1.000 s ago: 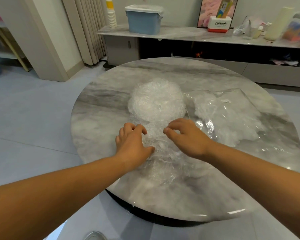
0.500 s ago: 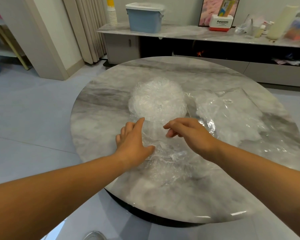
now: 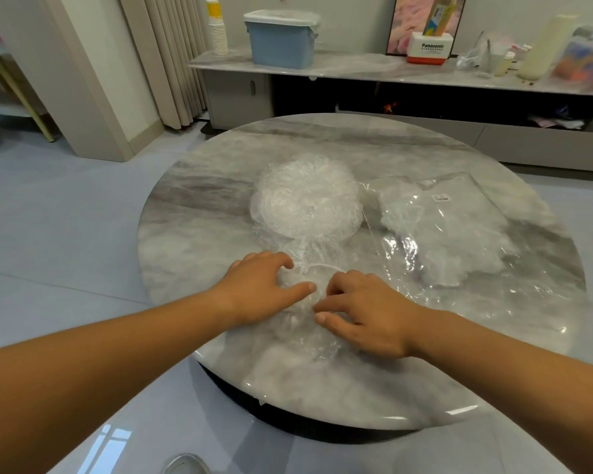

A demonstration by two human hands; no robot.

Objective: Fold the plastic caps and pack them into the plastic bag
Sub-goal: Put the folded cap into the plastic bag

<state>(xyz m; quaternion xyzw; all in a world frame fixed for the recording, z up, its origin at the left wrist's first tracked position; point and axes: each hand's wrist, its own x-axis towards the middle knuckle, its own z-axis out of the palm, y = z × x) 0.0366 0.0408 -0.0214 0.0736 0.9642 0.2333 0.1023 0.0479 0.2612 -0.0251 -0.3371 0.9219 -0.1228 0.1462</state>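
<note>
Head view: left hand (image 3: 264, 289) and right hand (image 3: 367, 313) pinch a crinkled clear plastic cap (image 3: 310, 295), mid-fold. Next, likely into the clear plastic bag (image 3: 459, 213) at two o'clock.

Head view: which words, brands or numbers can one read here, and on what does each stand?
"Panasonic": on the white and red box on the sideboard.
Small line beneath it: too small to read.
Sticker on the plastic bag: print too small to read.

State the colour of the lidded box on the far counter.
The box is light blue, its lid whitish; head view.
</note>
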